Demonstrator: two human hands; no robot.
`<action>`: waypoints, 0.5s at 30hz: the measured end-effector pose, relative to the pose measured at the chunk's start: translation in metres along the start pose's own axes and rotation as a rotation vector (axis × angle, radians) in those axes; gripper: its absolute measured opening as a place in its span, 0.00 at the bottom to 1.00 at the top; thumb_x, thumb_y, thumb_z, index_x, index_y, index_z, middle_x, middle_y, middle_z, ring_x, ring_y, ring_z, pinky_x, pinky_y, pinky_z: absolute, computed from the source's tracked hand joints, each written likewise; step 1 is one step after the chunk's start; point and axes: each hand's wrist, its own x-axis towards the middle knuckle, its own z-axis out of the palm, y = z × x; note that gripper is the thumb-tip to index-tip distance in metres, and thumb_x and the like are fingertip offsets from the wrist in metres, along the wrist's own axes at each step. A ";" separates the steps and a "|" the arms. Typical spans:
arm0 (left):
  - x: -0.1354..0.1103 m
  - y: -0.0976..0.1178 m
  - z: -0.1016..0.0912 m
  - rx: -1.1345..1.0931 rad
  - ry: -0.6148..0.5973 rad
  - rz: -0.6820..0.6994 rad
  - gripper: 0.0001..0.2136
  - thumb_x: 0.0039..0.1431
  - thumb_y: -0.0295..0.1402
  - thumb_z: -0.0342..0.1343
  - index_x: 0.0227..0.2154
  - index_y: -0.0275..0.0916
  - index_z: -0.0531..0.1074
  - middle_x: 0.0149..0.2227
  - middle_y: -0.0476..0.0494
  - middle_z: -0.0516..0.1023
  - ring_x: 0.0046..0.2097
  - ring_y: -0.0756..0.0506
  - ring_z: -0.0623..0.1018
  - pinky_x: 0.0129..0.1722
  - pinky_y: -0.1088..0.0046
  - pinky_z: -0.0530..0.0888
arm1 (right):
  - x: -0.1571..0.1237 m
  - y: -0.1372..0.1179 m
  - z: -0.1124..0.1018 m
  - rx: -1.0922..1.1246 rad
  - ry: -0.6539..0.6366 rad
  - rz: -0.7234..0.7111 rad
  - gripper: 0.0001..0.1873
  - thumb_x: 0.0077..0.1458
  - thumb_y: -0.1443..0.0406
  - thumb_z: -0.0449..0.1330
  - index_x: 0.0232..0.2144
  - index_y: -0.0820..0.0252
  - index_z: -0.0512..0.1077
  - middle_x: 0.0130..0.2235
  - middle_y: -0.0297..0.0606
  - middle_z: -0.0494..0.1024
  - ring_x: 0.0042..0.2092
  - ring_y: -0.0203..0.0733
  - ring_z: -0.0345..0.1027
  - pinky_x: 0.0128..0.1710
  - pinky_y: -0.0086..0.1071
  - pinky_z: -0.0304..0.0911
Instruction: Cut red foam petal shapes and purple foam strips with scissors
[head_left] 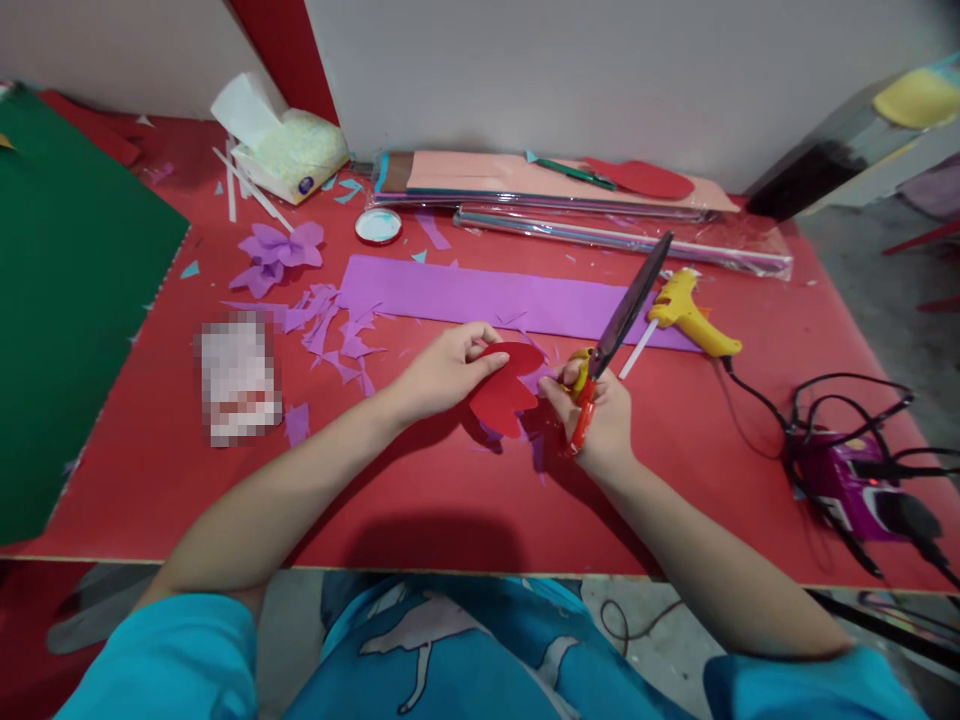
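My left hand [454, 370] pinches a red petal-shaped cutout [504, 390], held just above the table near its middle. In my right hand [604, 420] is a pair of scissors [630, 310] with red and yellow handles; the dark blades point up and away from the cutout. The right thumb and forefinger are at a small purple piece [534, 378] by the cutout's right edge. Whether it is joined to the cutout I cannot tell. Behind both hands lies a long purple sheet [450, 292], with purple scraps [322, 325] at its left end.
A yellow glue gun [690, 312] lies to the right, its cord running toward a purple power box [847, 480]. Purple flowers [281, 250], a tissue pack [292, 155] and a round lid [378, 226] are at back left. Wrapped sheets [480, 175] line the wall; green board [67, 300] covers the left.
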 end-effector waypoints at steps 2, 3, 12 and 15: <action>0.000 0.001 -0.003 0.029 0.033 0.033 0.03 0.56 0.27 0.49 0.28 0.36 0.62 0.22 0.54 0.69 0.22 0.55 0.71 0.21 0.82 0.65 | 0.003 0.001 -0.002 0.014 0.025 -0.007 0.15 0.40 0.63 0.65 0.23 0.58 0.59 0.24 0.27 0.64 0.24 0.31 0.61 0.24 0.28 0.60; 0.000 0.001 -0.006 0.050 0.057 0.056 0.03 0.56 0.27 0.49 0.28 0.36 0.62 0.22 0.54 0.69 0.22 0.55 0.70 0.21 0.82 0.64 | 0.005 0.002 -0.004 0.027 0.044 -0.019 0.15 0.40 0.64 0.65 0.23 0.58 0.59 0.25 0.27 0.64 0.24 0.30 0.60 0.24 0.27 0.59; -0.012 -0.003 0.003 0.707 -0.354 0.191 0.08 0.59 0.30 0.44 0.31 0.35 0.67 0.30 0.47 0.72 0.31 0.50 0.70 0.34 0.74 0.66 | 0.029 0.026 -0.017 0.092 0.152 -0.082 0.12 0.44 0.65 0.63 0.25 0.58 0.61 0.24 0.26 0.63 0.22 0.28 0.57 0.21 0.26 0.56; -0.018 -0.017 0.026 0.876 -0.468 0.223 0.10 0.60 0.30 0.43 0.32 0.34 0.69 0.33 0.43 0.74 0.34 0.48 0.72 0.34 0.73 0.67 | 0.032 0.030 -0.018 0.077 0.180 -0.089 0.12 0.44 0.64 0.63 0.25 0.58 0.61 0.24 0.26 0.63 0.21 0.27 0.56 0.20 0.25 0.56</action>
